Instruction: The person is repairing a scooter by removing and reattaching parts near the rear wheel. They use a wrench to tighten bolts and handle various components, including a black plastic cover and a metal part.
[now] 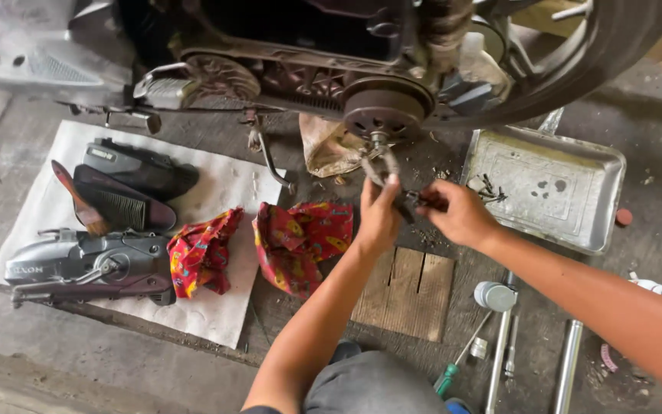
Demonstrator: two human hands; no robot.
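My left hand [378,215] and my right hand [457,213] both grip the handles of a pair of pliers [383,165]. The pliers' jaws reach up to the shaft at the centre of a round dark clutch drum [387,107] on the open side of a scooter engine [285,73]. The rear tyre [599,54] curves above right. The hands are close together, just below the drum, over the dirty floor.
A dented metal tray [545,188] with small parts lies right. Red patterned rags [300,238] and removed engine covers [90,264] rest on a white sheet at left. A wooden board [408,291], a screwdriver [461,356] and metal rods [568,364] lie near me.
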